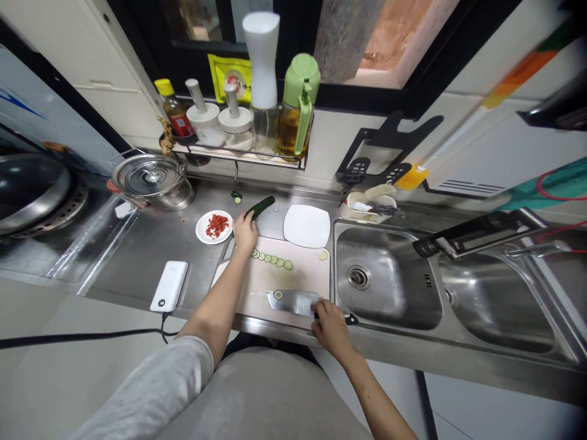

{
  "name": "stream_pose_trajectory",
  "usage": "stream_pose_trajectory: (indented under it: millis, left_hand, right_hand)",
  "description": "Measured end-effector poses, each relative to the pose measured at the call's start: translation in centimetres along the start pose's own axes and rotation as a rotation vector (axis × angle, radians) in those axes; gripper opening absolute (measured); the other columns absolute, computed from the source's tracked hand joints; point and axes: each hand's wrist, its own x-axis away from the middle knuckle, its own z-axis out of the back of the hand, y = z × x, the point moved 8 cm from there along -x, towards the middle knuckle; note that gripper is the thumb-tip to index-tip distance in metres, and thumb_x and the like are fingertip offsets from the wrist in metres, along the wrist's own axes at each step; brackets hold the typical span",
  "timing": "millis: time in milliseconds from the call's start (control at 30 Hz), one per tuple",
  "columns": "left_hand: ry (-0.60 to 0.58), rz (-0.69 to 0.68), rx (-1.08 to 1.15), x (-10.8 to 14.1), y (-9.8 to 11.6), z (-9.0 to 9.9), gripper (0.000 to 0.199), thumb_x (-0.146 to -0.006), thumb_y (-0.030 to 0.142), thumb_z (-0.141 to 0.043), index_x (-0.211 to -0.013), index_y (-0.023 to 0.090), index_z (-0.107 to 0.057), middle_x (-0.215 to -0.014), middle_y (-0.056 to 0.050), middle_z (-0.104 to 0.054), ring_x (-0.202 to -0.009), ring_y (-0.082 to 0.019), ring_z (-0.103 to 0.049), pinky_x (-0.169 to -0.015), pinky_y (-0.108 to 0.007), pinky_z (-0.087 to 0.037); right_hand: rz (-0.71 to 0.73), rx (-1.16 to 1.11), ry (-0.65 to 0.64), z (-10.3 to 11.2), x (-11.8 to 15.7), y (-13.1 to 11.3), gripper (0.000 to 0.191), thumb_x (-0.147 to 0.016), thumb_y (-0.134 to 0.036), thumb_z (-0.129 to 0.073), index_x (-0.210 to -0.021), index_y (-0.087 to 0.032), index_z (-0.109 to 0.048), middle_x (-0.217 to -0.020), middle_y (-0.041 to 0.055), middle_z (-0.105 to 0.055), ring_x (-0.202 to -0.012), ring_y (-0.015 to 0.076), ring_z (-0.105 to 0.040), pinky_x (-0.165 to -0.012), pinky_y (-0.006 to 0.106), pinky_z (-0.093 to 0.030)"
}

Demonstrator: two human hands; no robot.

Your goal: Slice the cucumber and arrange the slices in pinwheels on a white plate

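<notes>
My left hand (245,232) is at the back left of the pale cutting board (257,305), its fingers closed around the near end of a dark green cucumber piece (263,206). A row of thin cucumber slices (274,260) lies on the board. At the front right, my right hand (331,324) is closed on the handle of a cleaver (297,302) lying flat on the board, with one slice (277,294) stuck on its blade. A single pale slice (323,255) rests near the board's back right corner. Small cucumber ends (237,197) sit behind.
A plate of chopped red pieces (200,228) stands left of the board, a white square plate (306,226) behind it. A white power bank (169,286) and a lidded pot (177,194) are left; the sink (389,275) is right. Bottles and jars (206,125) fill the shelf.
</notes>
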Motion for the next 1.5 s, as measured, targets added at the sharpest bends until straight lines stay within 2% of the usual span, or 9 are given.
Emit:
stream_pose_trajectory:
  millis: [133, 267, 367, 633, 833, 933, 1100, 1367, 1500]
  left_hand:
    - [0.0, -0.051, 0.142, 7.1, 0.6, 0.7, 0.037, -0.094, 0.027, -0.036, -0.122, 0.019, -0.058, -0.118, -0.013, -0.057, -0.115, -0.024, -0.048, -0.102, -0.037, -0.033]
    - [-0.487, -0.421, 0.138, 16.3, 3.2, -2.8, 0.035, -0.084, 0.038, -0.059, -0.117, 0.027, -0.061, -0.115, -0.009, -0.058, -0.11, -0.026, -0.049, -0.095, -0.038, -0.035]
    - [-0.67, -0.502, 0.053, 19.7, 3.0, -4.2, 0.033, -0.081, 0.033, -0.063, -0.114, 0.028, -0.062, -0.113, -0.008, -0.059, -0.112, -0.026, -0.049, -0.094, -0.04, -0.033]
    - [-0.675, -0.386, 0.039, 17.4, 2.0, -5.2, 0.019, -0.08, 0.026, -0.061, -0.099, 0.023, -0.062, -0.101, -0.007, -0.061, -0.099, -0.024, -0.054, -0.085, -0.035, -0.038]
    - [-0.589, -0.336, 0.059, 15.7, 2.5, -5.4, 0.01, -0.082, 0.022, -0.053, -0.087, 0.022, -0.061, -0.09, -0.006, -0.062, -0.091, -0.022, -0.056, -0.081, -0.034, -0.04]
    - [-0.495, -0.264, 0.122, 14.6, 1.6, -4.6, 0.012, -0.083, 0.023, -0.053, -0.091, 0.022, -0.061, -0.092, -0.006, -0.062, -0.09, -0.021, -0.057, -0.081, -0.032, -0.041]
    - [-0.258, 0.01, 0.269, 11.6, -2.7, -2.3, 0.013, -0.083, 0.02, -0.051, -0.092, 0.021, -0.061, -0.09, -0.005, -0.064, -0.082, -0.018, -0.058, -0.078, -0.029, -0.04]
    - [-0.333, 0.019, 0.068, 11.4, -3.9, -2.8, 0.017, -0.08, 0.028, -0.06, -0.096, 0.022, -0.061, -0.092, -0.006, -0.062, -0.085, -0.02, -0.058, -0.076, -0.029, -0.039]
    - [-0.326, 0.001, 0.104, 12.0, -3.5, -2.9, 0.009, -0.077, 0.024, -0.062, -0.087, 0.022, -0.061, -0.086, -0.005, -0.061, -0.083, -0.019, -0.056, -0.076, -0.029, -0.039]
  right_hand:
    - [-0.024, 0.039, -0.019, -0.3, 0.0, 0.6, 0.035, -0.073, -0.007, -0.049, -0.103, -0.02, -0.058, -0.111, 0.0084, -0.054, -0.1, 0.0224, -0.046, -0.086, 0.032, -0.033]
    - [-0.009, 0.052, -0.037, -0.3, 0.0, 0.7, 0.031, -0.073, -0.006, -0.048, -0.1, -0.019, -0.057, -0.108, 0.0079, -0.055, -0.098, 0.022, -0.046, -0.086, 0.032, -0.032]
    - [0.02, 0.035, -0.038, 0.2, -0.2, 0.5, 0.027, -0.072, -0.007, -0.049, -0.096, -0.018, -0.056, -0.106, 0.0079, -0.055, -0.096, 0.0218, -0.046, -0.085, 0.031, -0.032]
    - [0.073, -0.047, -0.035, 2.2, 0.2, 0.1, 0.023, -0.071, -0.009, -0.047, -0.091, -0.019, -0.052, -0.096, 0.0057, -0.054, -0.086, 0.0189, -0.049, -0.076, 0.028, -0.035]
    - [-0.025, -0.027, -0.011, 3.8, 2.0, 2.3, 0.024, -0.069, -0.012, -0.048, -0.091, -0.021, -0.054, -0.092, 0.0044, -0.055, -0.086, 0.0196, -0.053, -0.076, 0.029, -0.038]
    - [-0.12, -0.078, -0.018, 4.0, 3.0, 3.7, 0.029, -0.072, -0.016, -0.048, -0.1, -0.022, -0.055, -0.093, 0.004, -0.057, -0.086, 0.0196, -0.056, -0.072, 0.028, -0.04]
    - [-0.206, -0.202, -0.016, 3.9, 3.4, 3.4, 0.03, -0.084, -0.033, -0.047, -0.111, -0.026, -0.058, -0.097, 0.0037, -0.061, -0.081, 0.02, -0.062, -0.061, 0.028, -0.041]
    - [-0.237, -0.267, 0.009, 4.0, 2.3, 1.3, 0.03, -0.088, -0.037, -0.042, -0.103, -0.023, -0.064, -0.098, 0.0057, -0.067, -0.08, 0.0196, -0.063, -0.064, 0.028, -0.04]
    - [-0.304, -0.311, -0.033, 3.0, 2.2, 1.8, 0.032, -0.09, -0.036, -0.035, -0.093, -0.019, -0.063, -0.082, 0.0069, -0.068, -0.074, 0.0199, -0.061, -0.062, 0.027, -0.037]
